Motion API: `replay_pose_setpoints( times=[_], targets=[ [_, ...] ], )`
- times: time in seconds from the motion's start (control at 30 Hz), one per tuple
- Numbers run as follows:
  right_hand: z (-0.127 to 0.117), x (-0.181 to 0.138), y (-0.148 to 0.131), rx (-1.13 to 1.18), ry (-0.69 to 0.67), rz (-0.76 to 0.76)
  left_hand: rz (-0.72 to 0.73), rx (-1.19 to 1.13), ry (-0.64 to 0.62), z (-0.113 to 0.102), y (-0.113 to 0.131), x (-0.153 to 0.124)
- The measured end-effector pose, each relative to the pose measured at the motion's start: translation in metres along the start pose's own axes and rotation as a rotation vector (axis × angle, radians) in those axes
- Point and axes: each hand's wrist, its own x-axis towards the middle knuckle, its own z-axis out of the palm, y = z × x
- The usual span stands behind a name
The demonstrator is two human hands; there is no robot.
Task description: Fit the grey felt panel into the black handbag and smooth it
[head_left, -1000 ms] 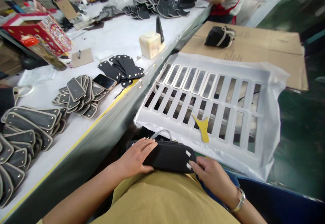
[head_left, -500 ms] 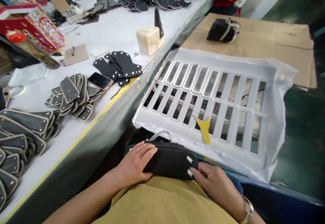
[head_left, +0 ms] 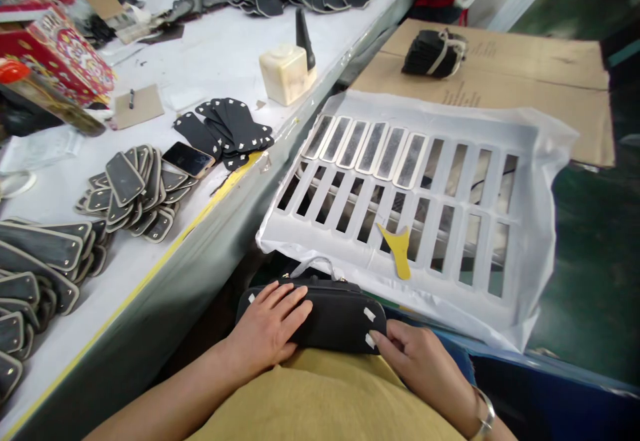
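A long black panel (head_left: 327, 321) with rounded ends and white tabs near its corners lies in front of my lap. Behind its upper edge show a grey strap handle (head_left: 314, 265) and gold-coloured fittings, apparently part of a bag. My left hand (head_left: 267, 326) rests flat across the panel's left half with its fingers apart. At the panel's right end, my right hand (head_left: 413, 354) pinches the edge, thumb by the lower white tab (head_left: 370, 340). The right fingertips are hidden behind the edge.
A white slotted tray (head_left: 450, 204) holds several grey, white-rimmed strips and a yellow Y-shaped piece (head_left: 399, 249). On the left table are dark panel piles (head_left: 127, 181), a phone (head_left: 189, 159), black tabbed panels (head_left: 235, 124) and a cream container (head_left: 283, 73). Another person stands beyond.
My left hand has slid slightly to the right along the panel, its fingers spreading more. My right hand keeps its pinch at the right end. The whole view has shifted a little.
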Motion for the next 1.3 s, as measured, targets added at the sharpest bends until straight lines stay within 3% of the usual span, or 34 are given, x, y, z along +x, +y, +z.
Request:
replay_pose_setpoints(
  times=[0.2, 0.37, 0.63, 0.9, 1.3],
  targets=[
    [-0.002, -0.005, -0.005, 0.056, 0.054, 0.021, 0.036, 0.058, 0.084, 0.005, 0.0, 0.001],
    [-0.001, -0.006, -0.006, 0.033, 0.088, 0.045, 0.138, -0.071, 0.176, 0.014, 0.012, 0.021],
    [-0.003, -0.007, -0.006, -0.062, 0.122, 0.073, 0.196, -0.11, 0.142, 0.013, 0.033, 0.046],
    [-0.001, -0.016, 0.0, 0.128, 0.189, 0.108, 0.201, 0.058, 0.025, -0.005, 0.047, 0.057],
    [-0.001, -0.009, 0.005, -0.02, 0.239, 0.052, 0.19, -0.101, 0.046, 0.002, 0.071, 0.081]
  ],
)
